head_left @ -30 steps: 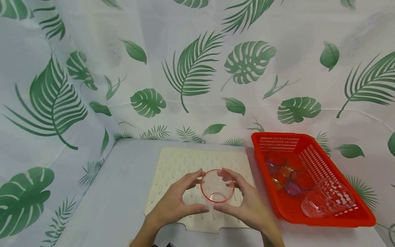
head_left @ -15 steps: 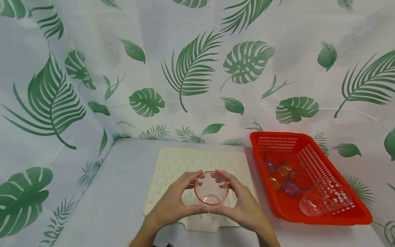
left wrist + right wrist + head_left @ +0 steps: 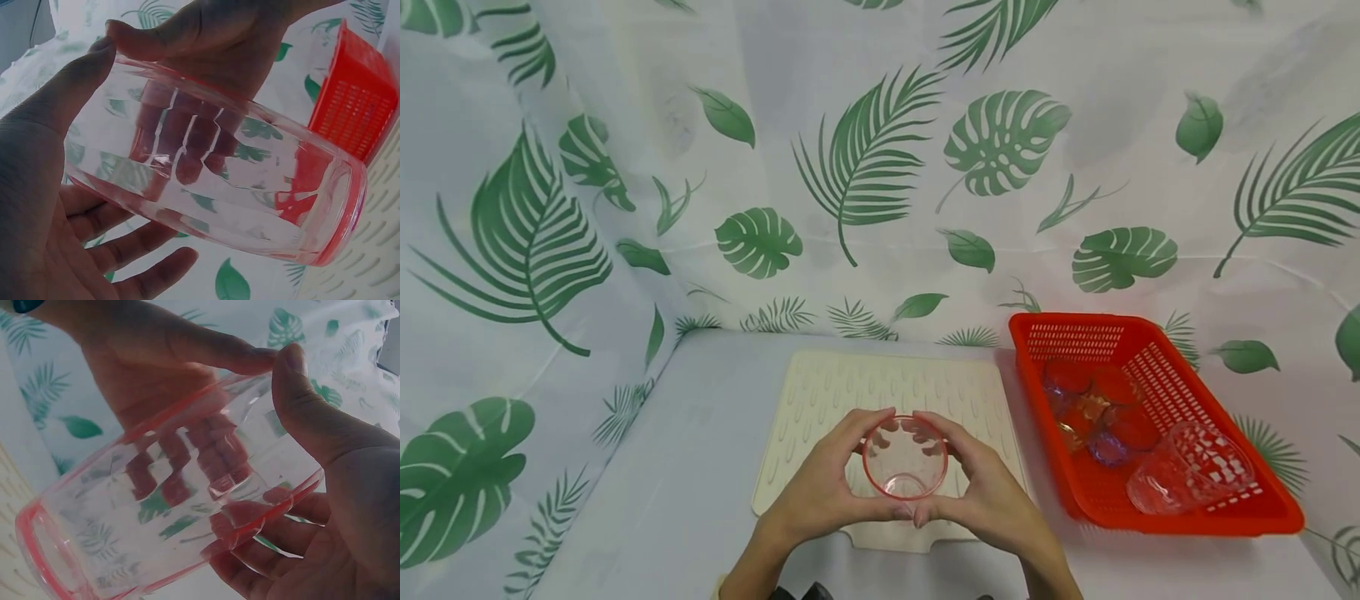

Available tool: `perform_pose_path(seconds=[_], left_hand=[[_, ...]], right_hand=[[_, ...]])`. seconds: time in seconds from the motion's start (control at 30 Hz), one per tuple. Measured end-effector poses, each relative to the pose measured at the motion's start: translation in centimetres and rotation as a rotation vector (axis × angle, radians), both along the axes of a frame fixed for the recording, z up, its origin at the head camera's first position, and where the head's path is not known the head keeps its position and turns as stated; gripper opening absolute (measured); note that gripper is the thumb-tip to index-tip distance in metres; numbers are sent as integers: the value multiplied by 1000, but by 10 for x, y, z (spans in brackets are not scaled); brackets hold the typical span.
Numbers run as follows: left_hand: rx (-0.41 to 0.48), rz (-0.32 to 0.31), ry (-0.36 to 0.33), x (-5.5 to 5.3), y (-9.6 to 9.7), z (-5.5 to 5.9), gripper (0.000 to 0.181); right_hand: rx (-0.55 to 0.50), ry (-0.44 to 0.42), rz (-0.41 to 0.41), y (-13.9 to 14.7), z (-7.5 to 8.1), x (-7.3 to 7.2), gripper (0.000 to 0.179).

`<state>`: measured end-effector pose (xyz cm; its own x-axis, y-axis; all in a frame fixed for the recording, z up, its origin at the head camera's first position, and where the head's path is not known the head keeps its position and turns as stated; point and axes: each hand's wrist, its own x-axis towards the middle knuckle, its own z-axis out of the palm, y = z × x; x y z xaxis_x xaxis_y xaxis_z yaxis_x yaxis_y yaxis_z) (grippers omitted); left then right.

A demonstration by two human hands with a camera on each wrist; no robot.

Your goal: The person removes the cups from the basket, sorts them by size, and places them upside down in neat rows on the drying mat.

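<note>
A clear, pink-tinted drinking glass [image 3: 905,482] is held between both hands, its round mouth facing up toward the head camera. My left hand [image 3: 816,492] grips its left side near the rim. On the opposite side my right hand [image 3: 998,498] curls round it, and the two thumbs meet at the near edge of the rim. Seen from the left wrist, the glass [image 3: 212,175] has a faceted wall and a thick base; fingers of the right hand show through it. The right wrist view shows the same glass [image 3: 156,487] with both hands around its mouth end.
Under the hands lies a cream, ridged drying mat [image 3: 820,392] on a pale table [image 3: 647,500]. To the right stands a red plastic basket [image 3: 1195,521] holding a tilted clear glass [image 3: 1172,479] and several coloured glass pieces. A leaf-patterned curtain [image 3: 880,275] rises behind.
Both hands and the glass have shifted a little to the left over the mat. The right hand has moved closer to the left, and the thumbs have come together.
</note>
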<state>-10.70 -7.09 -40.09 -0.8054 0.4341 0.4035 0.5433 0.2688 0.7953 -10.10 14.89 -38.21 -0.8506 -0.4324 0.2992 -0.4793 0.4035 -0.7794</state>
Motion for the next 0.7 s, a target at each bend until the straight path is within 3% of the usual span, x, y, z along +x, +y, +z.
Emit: perform_pose_path(seconds=[0.27,0.4,0.53,0.7], left_hand=[[34,25,115,-1,1,1,81],[50,33,139,0,1,2,81],[56,50,158,0,0,3,80],[49,77,180,0,-3,3,80]], right_hand=[[-55,-7,43,-2,-1,-1,96],[-53,-26,50,-3,-3,-1,99],[-29,-108,67,-6,-8,-3,98],[-51,-237,187,-11,-28,-14,94]])
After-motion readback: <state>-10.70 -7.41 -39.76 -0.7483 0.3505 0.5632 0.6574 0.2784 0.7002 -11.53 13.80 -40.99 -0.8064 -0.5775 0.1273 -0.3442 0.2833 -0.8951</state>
